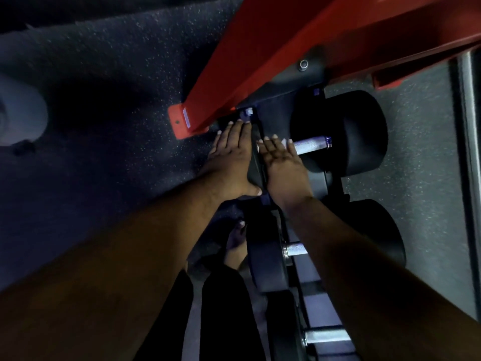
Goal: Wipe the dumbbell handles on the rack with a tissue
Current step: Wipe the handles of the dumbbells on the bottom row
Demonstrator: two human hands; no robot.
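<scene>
The top dumbbell on the rack has a silver knurled handle (313,145) and black round heads; its far head (364,131) is in plain sight. My left hand (231,157) lies flat on the near head (256,173), fingers straight and thumb tucked under its lower edge. My right hand (282,162) rests flat over the near end of the handle with straight fingers. A small white edge, probably the tissue (259,146), shows beside its index finger; the rest is hidden under the hand.
Two more dumbbell handles (295,248) (326,336) sit lower on the black rack (330,183). A red steel frame (260,61) crosses just above the hands. My bare foot (235,238) stands by the rack on speckled rubber flooring (104,74). A pale round object (18,113) is far left.
</scene>
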